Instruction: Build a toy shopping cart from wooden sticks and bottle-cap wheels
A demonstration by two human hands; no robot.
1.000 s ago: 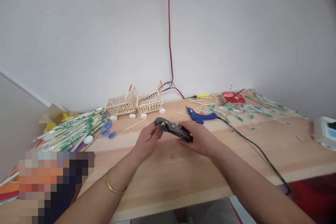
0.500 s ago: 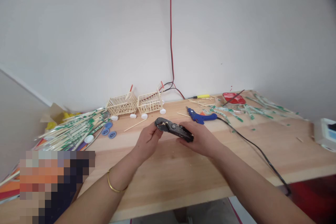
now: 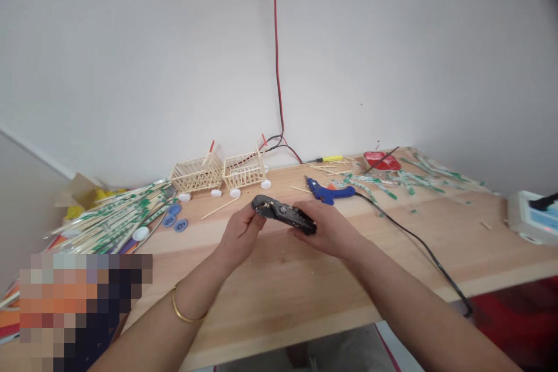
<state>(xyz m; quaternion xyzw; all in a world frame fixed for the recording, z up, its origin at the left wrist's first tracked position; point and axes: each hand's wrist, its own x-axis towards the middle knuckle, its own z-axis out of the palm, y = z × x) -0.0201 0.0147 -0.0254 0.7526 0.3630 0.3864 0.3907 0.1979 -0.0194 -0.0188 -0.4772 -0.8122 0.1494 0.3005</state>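
My right hand (image 3: 330,228) is wrapped around the handles of a black hand cutter (image 3: 282,211) with a round pivot and pale specks on it. The tool is held above the middle of the wooden table, its head pointing left. My left hand (image 3: 239,236) is closed in a pinch right at the cutter's head; anything between those fingers is hidden. Beyond my hands stand two small carts built of wooden sticks, a left cart (image 3: 198,176) and a right cart (image 3: 245,172), both with white wheels and red handles. A blue glue gun (image 3: 329,191) lies past my right hand.
Wrapped sticks (image 3: 126,215) are heaped at the left, with blue discs (image 3: 180,225) and a white disc (image 3: 140,233) beside them. Torn wrappers (image 3: 405,180), a red packet (image 3: 382,161) and a yellow-handled tool (image 3: 332,158) lie at the back right. A power strip (image 3: 518,218) sits at the right.
The whole scene has shifted slightly left in the view as the camera turned a little. Both hands hold almost the same pose around the cutter.
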